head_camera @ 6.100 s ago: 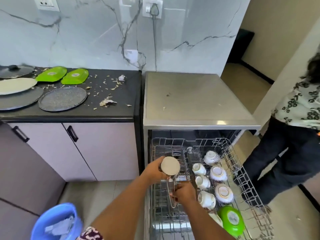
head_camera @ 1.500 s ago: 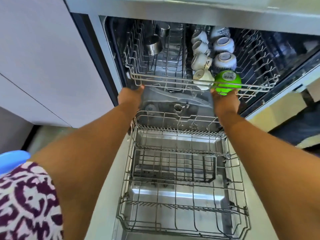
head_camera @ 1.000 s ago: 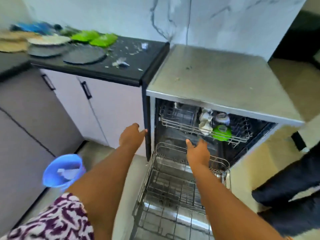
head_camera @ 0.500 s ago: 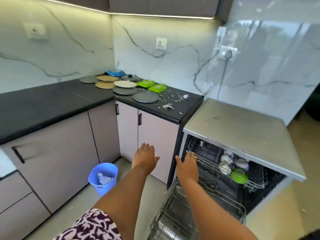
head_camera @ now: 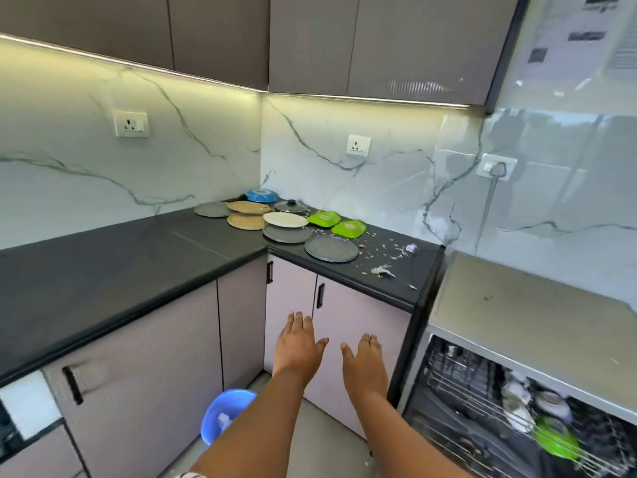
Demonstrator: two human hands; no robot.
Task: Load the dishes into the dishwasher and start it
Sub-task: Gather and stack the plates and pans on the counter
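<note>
Since half a second ago the view has swung up and left, away from the dishwasher (head_camera: pixel 537 326) and toward the corner of the kitchen, and both hands have drawn back from the machine's front edge to hang in the air before the pale cupboard doors (head_camera: pixel 355 326).

The black bench (head_camera: pixel 113 270) runs along two walls and meets in the corner under a marble-patterned wall and dark upper cupboards. The dishwasher stands at the right end of the bench with its flat grey top bare and its front open; its upper rack (head_camera: pixel 482 401) is pushed in and holds white cups (head_camera: pixel 517 398) and a green bowl (head_camera: pixel 556 441), all blurred.

The dishes waiting to be loaded lie together on the bench near the corner: a grey plate (head_camera: pixel 331 248) nearest the dishwasher, another grey plate (head_camera: pixel 287 233) touching a white plate (head_camera: pixel 285 219), two tan plates (head_camera: pixel 246 221), two green trays (head_camera: pixel 336 223), a pot lid (head_camera: pixel 291 206) and a blue bowl (head_camera: pixel 262 195) at the back. Scraps (head_camera: pixel 386 257) are scattered on the bench between the plates and the dishwasher.

A blue bucket (head_camera: pixel 225 414) sits on the floor below the left arm.

The left hand (head_camera: pixel 299 346) and the right hand (head_camera: pixel 364 362) are side by side, palms down, fingers stretched; each grip is released and holds nothing.
</note>
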